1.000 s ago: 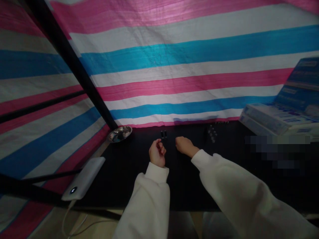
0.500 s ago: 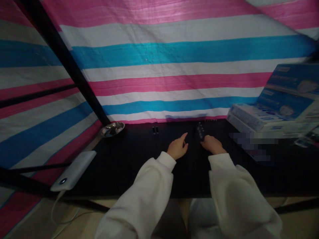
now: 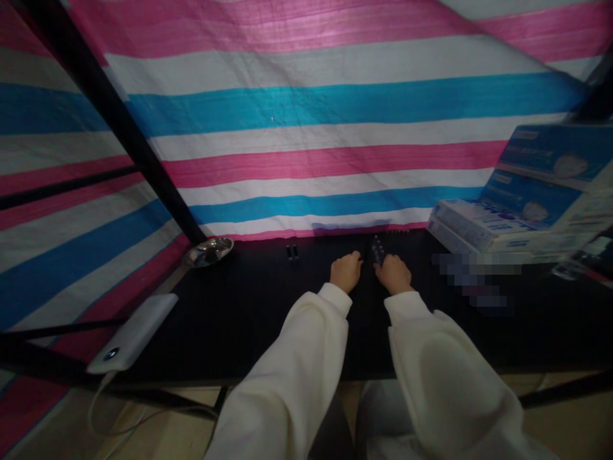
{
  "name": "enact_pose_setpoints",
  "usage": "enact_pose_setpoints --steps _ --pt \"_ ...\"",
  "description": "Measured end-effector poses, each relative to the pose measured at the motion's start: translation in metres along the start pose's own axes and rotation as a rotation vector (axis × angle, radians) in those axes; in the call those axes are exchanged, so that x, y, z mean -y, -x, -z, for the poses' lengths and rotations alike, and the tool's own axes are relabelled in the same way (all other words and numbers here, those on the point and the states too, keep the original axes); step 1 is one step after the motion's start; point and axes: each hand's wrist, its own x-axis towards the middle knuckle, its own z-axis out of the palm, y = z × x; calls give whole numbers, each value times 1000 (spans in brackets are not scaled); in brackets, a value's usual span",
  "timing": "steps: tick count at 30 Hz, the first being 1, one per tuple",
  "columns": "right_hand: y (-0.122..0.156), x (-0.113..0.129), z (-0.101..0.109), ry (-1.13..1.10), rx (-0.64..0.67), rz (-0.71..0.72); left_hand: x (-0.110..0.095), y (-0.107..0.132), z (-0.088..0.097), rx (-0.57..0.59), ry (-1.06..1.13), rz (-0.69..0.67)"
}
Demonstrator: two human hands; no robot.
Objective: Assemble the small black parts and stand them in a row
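My left hand [image 3: 345, 271] and my right hand [image 3: 393, 273] lie side by side on a black table [image 3: 268, 313], both in white sleeves. Each hand's fingers are curled down toward a cluster of several small dark cylindrical parts [image 3: 377, 249] at the far edge. In this dim light I cannot make out whether either hand holds a part. A pair of small dark upright pieces [image 3: 292, 252] stands to the left of my left hand.
A small metal dish [image 3: 209, 252] sits at the back left by a black slanted pole [image 3: 119, 128]. A white power bank [image 3: 131, 332] with a cable lies at the left edge. Blue and white boxes [image 3: 517, 204] are stacked at the right. A striped tarp hangs behind.
Both hands moved right, away from the pair of dark pieces, to the cluster of small parts. The left hand's fingers, stretched out half a second ago, are now curled.
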Motion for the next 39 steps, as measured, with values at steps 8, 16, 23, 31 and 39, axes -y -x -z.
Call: enact_pose_setpoints --steps 8,16,23,31,39 --pt "-2 2 0 -40 6 -25 43 21 51 -188 246 2" --pt "1 5 3 -65 13 -38 78 48 59 -248 692 236" --pt "19 25 -1 -286 5 548 74 46 64 -155 955 254" --pt "27 37 -11 -462 -10 843 71 49 60 -39 989 192" --pt "30 38 -12 -466 -16 837 68 50 65 5 969 180"
